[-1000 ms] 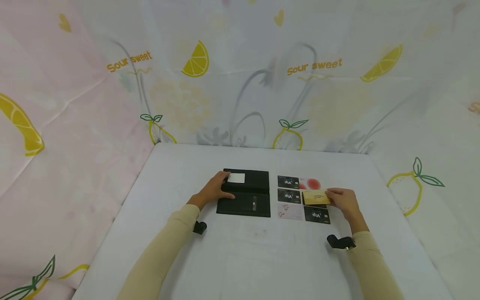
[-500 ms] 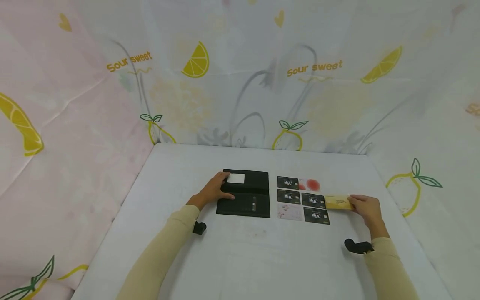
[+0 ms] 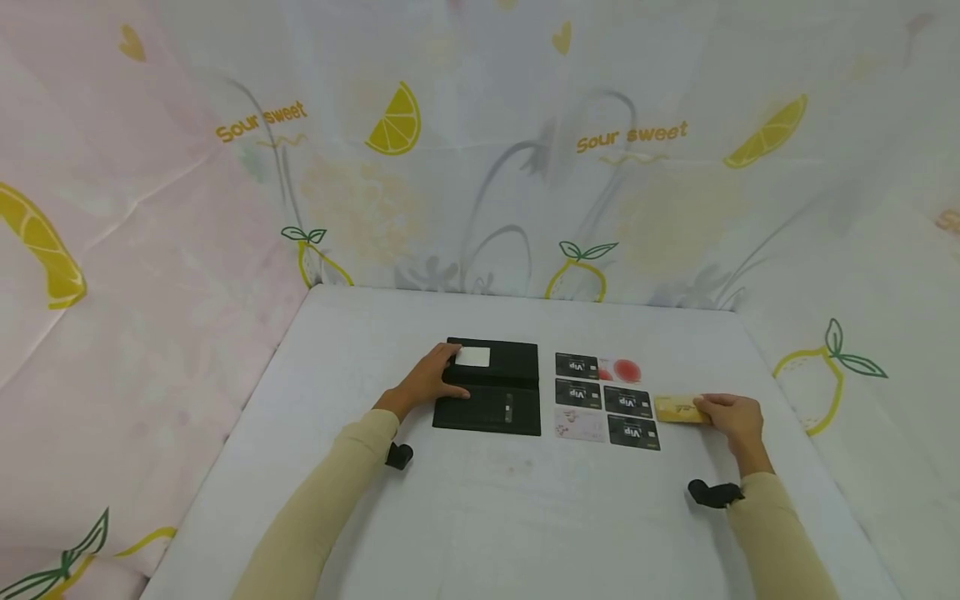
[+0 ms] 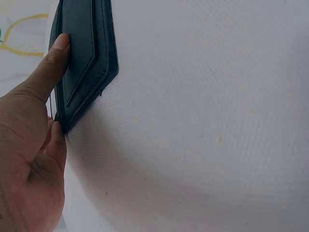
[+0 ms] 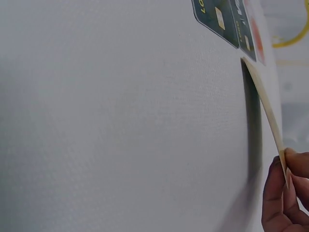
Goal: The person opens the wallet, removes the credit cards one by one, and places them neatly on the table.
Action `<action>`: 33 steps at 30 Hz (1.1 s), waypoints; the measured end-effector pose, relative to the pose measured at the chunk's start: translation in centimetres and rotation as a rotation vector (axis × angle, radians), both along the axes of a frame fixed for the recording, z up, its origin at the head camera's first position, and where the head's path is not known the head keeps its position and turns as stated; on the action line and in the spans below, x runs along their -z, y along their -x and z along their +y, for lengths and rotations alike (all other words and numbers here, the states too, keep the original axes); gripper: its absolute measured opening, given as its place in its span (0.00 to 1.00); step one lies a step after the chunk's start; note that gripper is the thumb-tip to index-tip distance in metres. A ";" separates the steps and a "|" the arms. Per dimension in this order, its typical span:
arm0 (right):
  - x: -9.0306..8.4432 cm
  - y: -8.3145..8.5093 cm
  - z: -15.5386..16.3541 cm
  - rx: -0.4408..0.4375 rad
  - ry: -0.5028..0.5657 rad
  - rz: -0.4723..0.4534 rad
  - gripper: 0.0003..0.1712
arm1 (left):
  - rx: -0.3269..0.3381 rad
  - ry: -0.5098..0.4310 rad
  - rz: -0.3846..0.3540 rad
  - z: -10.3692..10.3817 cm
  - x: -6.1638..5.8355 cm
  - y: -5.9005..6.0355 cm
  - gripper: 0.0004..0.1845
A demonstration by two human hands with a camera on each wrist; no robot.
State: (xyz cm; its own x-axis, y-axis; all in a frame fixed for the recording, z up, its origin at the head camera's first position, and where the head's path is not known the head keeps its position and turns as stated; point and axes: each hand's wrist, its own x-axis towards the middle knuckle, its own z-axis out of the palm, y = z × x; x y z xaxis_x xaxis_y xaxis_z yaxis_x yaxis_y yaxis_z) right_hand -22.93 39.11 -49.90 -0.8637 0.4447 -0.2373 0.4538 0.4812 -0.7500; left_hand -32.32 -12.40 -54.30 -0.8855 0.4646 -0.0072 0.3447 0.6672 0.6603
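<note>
An open black wallet [image 3: 491, 386] lies on the white table [image 3: 480, 517], with a white card [image 3: 472, 357] in its upper half. My left hand [image 3: 423, 385] holds the wallet's left edge, thumb on top [image 4: 58, 58] and fingers under the wallet [image 4: 84, 63]. My right hand [image 3: 731, 417] pinches a gold card [image 3: 678, 407] by its right end, just right of the card rows. In the right wrist view the gold card [image 5: 265, 106] is lifted off the cloth, with its shadow beneath.
Several cards lie in rows right of the wallet: black VIP cards [image 3: 576, 365], a red-and-white card [image 3: 620, 368] and a pale pink card [image 3: 579, 425]. Lemon-print curtains [image 3: 480, 167] hang behind and beside the table. Black wrist cameras [image 3: 711, 493] sit on both sleeves.
My right hand has pulled the gold card rightward off the card rows, uncovering a black VIP card beneath it. My left hand and the wallet have stayed put.
</note>
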 end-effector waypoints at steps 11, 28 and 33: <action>0.7 0.3 -1.0 0.011 -0.128 -0.024 0.32 | -0.011 0.018 0.007 0.1 0.3 0.1 0.54; 0.6 0.8 -2.0 -0.096 -0.339 -0.051 0.36 | -0.003 0.010 0.007 0.1 0.3 0.2 0.55; 0.3 0.7 -3.3 -0.160 -0.395 0.050 0.26 | -0.009 0.014 0.001 0.1 0.1 0.1 0.54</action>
